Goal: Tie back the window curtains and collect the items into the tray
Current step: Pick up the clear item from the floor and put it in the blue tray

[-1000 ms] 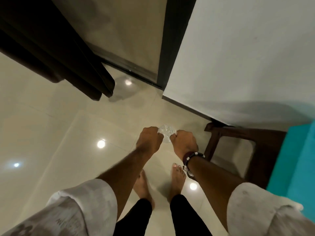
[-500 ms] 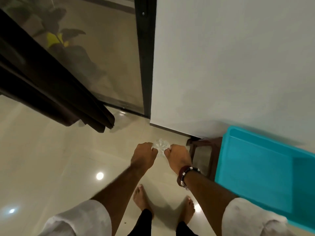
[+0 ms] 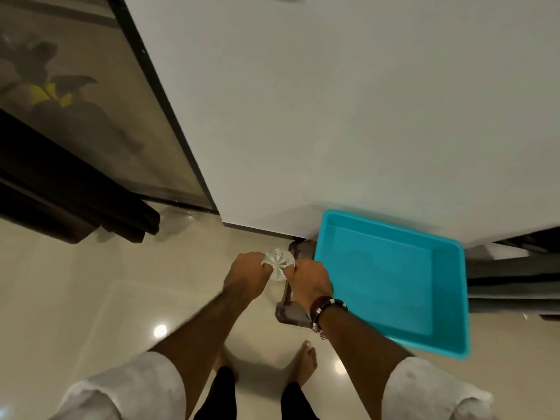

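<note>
Both hands hold one small clear glass (image 3: 278, 263) between them, above the floor and just left of the tray. Left hand (image 3: 247, 277) pinches its left rim with curled fingers; right hand (image 3: 309, 283) pinches the right rim likewise. The turquoise tray (image 3: 454, 298) sits on a dark wooden stool (image 3: 291, 313) against the wall; its inside looks bare. The dark curtain (image 3: 75, 189) hangs gathered at left.

Judgement: step is carrying the glass to the tray. Keep it level, clear the near rim, lower to the tray floor before letting go; cut glass is slippery, and the tray overhangs the stool, so set it down centrally.
</note>
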